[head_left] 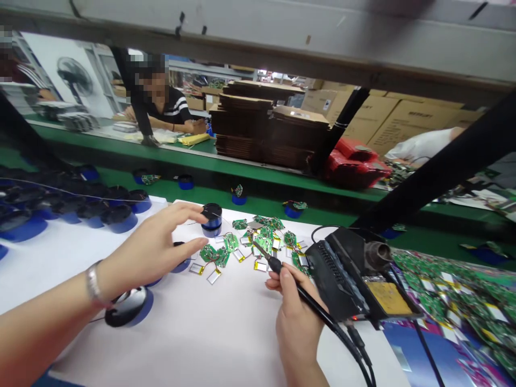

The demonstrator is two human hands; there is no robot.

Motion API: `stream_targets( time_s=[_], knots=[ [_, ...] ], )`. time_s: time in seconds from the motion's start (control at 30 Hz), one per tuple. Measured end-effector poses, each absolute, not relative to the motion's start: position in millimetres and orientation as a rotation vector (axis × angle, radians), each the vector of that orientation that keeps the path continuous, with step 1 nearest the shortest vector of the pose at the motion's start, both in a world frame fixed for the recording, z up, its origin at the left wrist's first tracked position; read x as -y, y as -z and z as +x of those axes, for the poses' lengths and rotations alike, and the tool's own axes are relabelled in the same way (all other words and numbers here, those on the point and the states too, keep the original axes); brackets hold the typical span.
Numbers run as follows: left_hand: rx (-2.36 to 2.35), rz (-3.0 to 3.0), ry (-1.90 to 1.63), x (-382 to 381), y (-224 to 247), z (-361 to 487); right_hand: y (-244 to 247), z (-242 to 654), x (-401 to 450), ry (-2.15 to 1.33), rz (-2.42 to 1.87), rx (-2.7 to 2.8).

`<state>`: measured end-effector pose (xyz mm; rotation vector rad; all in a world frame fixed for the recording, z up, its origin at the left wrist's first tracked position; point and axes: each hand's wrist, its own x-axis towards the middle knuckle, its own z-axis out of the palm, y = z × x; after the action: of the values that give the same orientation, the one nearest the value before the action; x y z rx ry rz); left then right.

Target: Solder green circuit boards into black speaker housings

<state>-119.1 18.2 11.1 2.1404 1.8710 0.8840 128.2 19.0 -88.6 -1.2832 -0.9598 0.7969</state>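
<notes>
My right hand (297, 309) grips a soldering iron (274, 264) by its black handle, the tip pointing up and left over a pile of green circuit boards (265, 236). Small silver batteries with yellow ends (214, 276) are wired to several boards. Fingers spread, my left hand (155, 244) reaches beside a short stack of round blue-and-black housings (212, 220). Its index fingertip is at the stack's left side; whether it touches, I cannot tell. Another housing (181, 263) is partly hidden behind this hand. Below my left wrist sits a shiny black-topped housing (128, 307).
A black soldering station (338, 274) with a yellow sponge (389, 298) stands at the right. Many blue housings (80, 207) fill the left. More boards (455, 306) lie far right. A green shelf (258, 196) runs behind, with slanted black posts. A co-worker (173, 107) sits across.
</notes>
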Motion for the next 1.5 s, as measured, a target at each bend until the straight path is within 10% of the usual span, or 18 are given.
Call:
stream_targets(
  time_s=[1.17,1.5],
  knots=[
    [-2.261,1.441,-0.919,37,24,-170,106,118,-23,-0.840,-1.248,1.046],
    [-2.249,1.552,-0.475,71,17,-172,98,119,-16,-0.804,-1.346,1.047]
  ],
)
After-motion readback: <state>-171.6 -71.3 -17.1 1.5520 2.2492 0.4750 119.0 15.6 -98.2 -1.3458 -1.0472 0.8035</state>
